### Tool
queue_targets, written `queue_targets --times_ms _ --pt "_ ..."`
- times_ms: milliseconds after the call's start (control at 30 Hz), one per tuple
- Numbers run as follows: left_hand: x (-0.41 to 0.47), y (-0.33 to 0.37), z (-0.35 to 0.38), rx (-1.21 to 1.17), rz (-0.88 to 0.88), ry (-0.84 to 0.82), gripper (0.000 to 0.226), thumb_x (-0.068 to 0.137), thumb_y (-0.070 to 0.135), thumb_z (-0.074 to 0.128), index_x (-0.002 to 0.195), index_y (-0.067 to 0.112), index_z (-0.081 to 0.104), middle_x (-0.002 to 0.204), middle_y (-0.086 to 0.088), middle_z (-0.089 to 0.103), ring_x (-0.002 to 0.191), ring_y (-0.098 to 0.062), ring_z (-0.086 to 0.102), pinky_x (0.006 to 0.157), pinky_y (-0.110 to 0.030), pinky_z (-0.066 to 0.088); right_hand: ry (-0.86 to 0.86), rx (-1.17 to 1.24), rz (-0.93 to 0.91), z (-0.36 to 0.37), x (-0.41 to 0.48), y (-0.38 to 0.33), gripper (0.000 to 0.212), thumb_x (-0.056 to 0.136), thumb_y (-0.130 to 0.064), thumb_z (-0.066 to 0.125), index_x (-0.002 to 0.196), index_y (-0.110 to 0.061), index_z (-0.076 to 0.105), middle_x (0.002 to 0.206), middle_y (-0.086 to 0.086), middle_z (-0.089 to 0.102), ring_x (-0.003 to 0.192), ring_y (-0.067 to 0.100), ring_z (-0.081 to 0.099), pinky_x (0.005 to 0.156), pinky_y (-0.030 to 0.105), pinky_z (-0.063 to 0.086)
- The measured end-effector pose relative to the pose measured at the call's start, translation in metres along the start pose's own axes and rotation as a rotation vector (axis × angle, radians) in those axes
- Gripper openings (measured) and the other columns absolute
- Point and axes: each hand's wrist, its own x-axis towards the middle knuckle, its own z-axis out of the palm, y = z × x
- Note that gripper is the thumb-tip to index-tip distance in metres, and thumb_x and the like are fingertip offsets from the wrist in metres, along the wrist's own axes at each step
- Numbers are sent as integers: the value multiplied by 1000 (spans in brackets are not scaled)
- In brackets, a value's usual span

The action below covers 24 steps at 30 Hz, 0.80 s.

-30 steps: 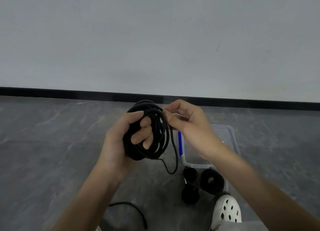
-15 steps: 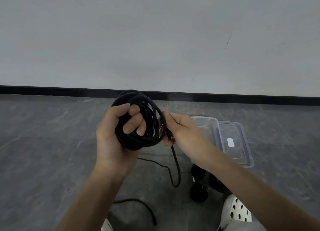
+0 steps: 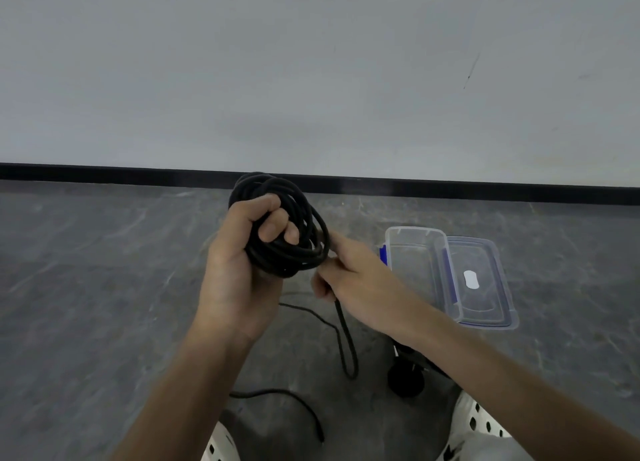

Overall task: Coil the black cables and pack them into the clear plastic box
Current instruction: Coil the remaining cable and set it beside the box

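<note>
black cable coil (image 3: 284, 239) gripped in left hand (image 3: 239, 270) — right hand (image 3: 353, 280) pinches its loose tail; clear box (image 3: 419, 273) beside.

Black cable coil (image 3: 280, 249); clear box (image 3: 415, 270), blue clips; grey veined floor (image 3: 104, 287).

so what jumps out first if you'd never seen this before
A fat coil of black cable held up mid-frame in the left hand, with the right hand pinching the loose strand hanging to the grey floor. Just right of the hands, a clear plastic box sits open, its lid beside it.
</note>
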Motion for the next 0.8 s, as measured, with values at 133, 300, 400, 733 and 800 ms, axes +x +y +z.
queue_targets --times_ms 133,300,400,733,800 --pt "1 -1 1 56 66 58 32 92 12 47 61 19 46 50 10 39 51 -6 46 52 -16 44 -67 64 63 8 -5 -4 12 96 -8 49 100 -10 60 74 -6 68 80 19 68 80 35 54" --pt "4 -1 -3 203 116 10 33 84 21 54 51 27 52 53 11 42 56 -6 49 58 -24 44 -200 127 167 10 -8 -6 47 93 -9 56 129 -36 40 87 4 71 83 13 69 82 27 57" --pt "8 -2 -9 336 203 73 29 81 22 55 53 21 48 55 9 44 59 -8 52 63 -21 47 -204 87 139 13 -10 -9 43 94 -9 52 132 -29 44 73 -6 67 70 10 60 72 31 53" --pt "8 -8 -4 581 344 236 24 86 23 59 63 21 54 52 11 53 56 -6 57 56 -17 48 -348 343 266 29 -20 -10 53 92 -7 58 124 -45 40 80 0 67 76 11 62 77 30 56" --pt "8 -8 -4 689 379 243 25 92 17 60 68 14 52 52 9 53 55 -6 55 55 -20 49 -322 184 217 28 -20 -10 50 94 -12 55 131 -41 38 72 -10 62 68 2 59 70 24 53"
